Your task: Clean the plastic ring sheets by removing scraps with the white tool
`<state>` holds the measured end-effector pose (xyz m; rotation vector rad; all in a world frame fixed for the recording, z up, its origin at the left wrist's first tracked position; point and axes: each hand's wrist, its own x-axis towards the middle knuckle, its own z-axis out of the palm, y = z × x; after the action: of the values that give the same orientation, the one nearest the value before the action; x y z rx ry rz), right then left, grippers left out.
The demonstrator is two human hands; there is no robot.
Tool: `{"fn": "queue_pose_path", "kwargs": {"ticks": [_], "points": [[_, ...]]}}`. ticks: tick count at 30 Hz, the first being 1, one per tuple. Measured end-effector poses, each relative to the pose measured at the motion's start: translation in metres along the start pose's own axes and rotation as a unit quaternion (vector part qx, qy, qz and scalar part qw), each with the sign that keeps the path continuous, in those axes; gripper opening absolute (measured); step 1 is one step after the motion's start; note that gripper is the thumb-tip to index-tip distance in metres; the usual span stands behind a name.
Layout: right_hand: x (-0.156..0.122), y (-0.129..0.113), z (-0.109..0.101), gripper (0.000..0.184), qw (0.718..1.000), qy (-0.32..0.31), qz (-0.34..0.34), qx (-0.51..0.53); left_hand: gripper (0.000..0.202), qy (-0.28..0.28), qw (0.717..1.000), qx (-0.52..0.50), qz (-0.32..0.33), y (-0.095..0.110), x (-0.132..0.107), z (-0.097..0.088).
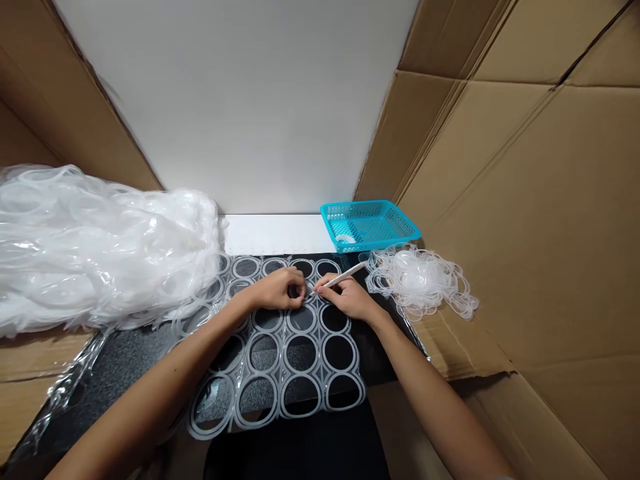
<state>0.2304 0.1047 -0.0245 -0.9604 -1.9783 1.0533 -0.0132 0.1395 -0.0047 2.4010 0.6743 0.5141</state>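
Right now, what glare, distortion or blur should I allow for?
Head view: bright glints on the plastic pile; head view: cardboard looks stretched toward the right edge; same view: tip of the white pen-like tool in the right hand too small to judge sharpness.

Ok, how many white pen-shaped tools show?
1: a white pen-shaped tool, in the fingers of the right hand, over the clear plastic ring sheet. Others may be hidden.

The head-worn camera looks forward, down at the hands (279, 289) (351, 298).
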Motion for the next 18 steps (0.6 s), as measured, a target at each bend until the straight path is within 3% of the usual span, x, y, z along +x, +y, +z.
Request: {"fn": "queue_pose_path", "kwargs": {"ticks": [7,11,14,18], "points": [[-0.001,0.004,0.003,0.027,0.999,-0.002,0.027,0.017,0.004,0.003,1.000,-0.011,0.011,-0.003,-0.002,-0.001],[-0.001,0.003,0.005,0.032,0.998,0.032,0.022,0.041,0.006,0.021,0.999,-0.025,0.010,-0.007,-0.002,0.003],[-0.001,0.002,0.005,0.033,0.998,0.053,-0.005,0.037,0.006,0.029,0.999,-0.036,0.005,-0.010,-0.002,0.003],[-0.001,0.000,0.005,0.022,0.998,0.035,-0.043,-0.012,0.007,0.032,0.999,-0.038,0.006,-0.011,-0.002,0.002]]}}
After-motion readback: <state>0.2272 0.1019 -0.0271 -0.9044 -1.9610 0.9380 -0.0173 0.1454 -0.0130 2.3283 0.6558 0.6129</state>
